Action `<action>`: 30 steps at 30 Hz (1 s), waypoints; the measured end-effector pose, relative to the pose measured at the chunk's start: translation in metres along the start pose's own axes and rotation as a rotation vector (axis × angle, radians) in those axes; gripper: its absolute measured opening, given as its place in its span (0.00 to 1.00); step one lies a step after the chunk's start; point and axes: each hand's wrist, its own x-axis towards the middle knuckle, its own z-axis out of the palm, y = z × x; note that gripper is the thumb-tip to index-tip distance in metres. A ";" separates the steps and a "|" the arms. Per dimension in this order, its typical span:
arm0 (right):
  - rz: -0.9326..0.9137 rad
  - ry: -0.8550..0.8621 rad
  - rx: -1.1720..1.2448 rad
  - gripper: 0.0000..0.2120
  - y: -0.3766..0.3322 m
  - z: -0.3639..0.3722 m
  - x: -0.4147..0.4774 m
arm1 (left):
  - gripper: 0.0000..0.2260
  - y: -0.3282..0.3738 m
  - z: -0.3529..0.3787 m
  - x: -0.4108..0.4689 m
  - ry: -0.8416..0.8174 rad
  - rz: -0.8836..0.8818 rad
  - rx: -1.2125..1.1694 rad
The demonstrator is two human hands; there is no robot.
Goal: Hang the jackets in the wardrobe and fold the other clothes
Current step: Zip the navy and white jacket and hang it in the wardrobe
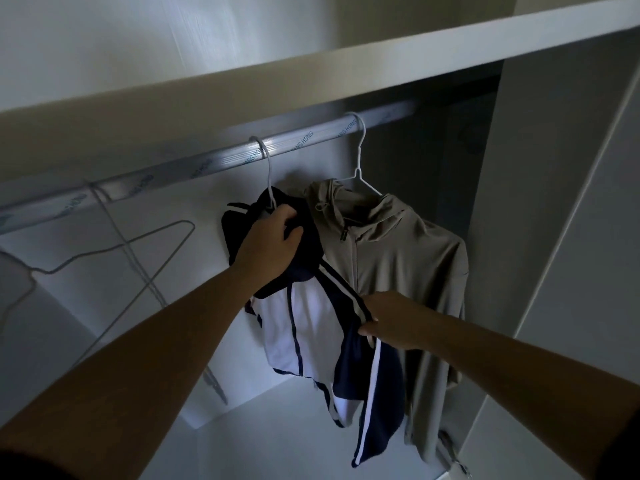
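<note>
Navy-and-white jacket (304, 327) sits bunched on its hanger (266, 164): left hand (273, 237) clutches the collar, right hand (388, 320) pinches a sleeve; tugging could apparently unseat it.

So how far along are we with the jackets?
Done: the beige jacket hangs on the rail. In hand: the navy jacket, hanger hooked over the rail, left hand gripping its collar, right hand pinching it lower down. Left: straightening and releasing it; any folding is out of view.
</note>
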 end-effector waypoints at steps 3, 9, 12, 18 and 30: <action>0.077 -0.145 -0.156 0.08 -0.003 -0.025 -0.004 | 0.06 0.000 -0.002 0.003 0.014 0.044 0.035; 0.231 0.089 -0.517 0.07 -0.007 -0.049 -0.013 | 0.09 0.005 0.001 0.008 -0.050 0.144 0.016; 0.321 0.333 -0.663 0.08 -0.003 -0.054 -0.025 | 0.07 0.007 -0.003 0.012 -0.156 0.313 0.143; 0.221 0.518 -0.742 0.08 -0.004 -0.048 -0.053 | 0.09 0.009 0.003 0.020 -0.159 0.357 0.225; 0.093 0.544 -0.249 0.11 -0.038 -0.038 0.042 | 0.10 -0.015 -0.012 0.004 0.077 0.288 -0.050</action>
